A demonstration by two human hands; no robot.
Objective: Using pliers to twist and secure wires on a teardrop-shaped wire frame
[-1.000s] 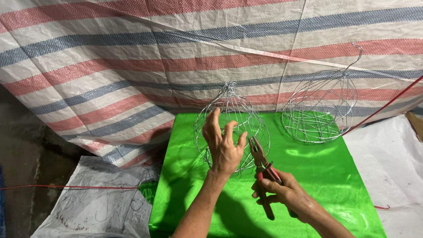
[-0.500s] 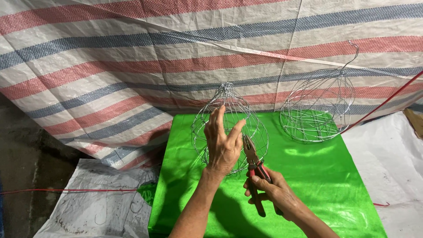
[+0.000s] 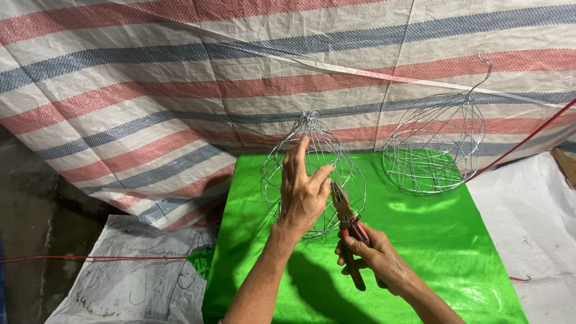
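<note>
Two hands work mid-table: left hand [image 3: 304, 195] clasps wire frame [image 3: 312, 174], right hand [image 3: 375, 259] grips pliers [image 3: 347, 219]; green edges clear.

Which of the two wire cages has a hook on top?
The far wire cage, standing alone at the table's back right; the cage under the left hand has none.
</note>
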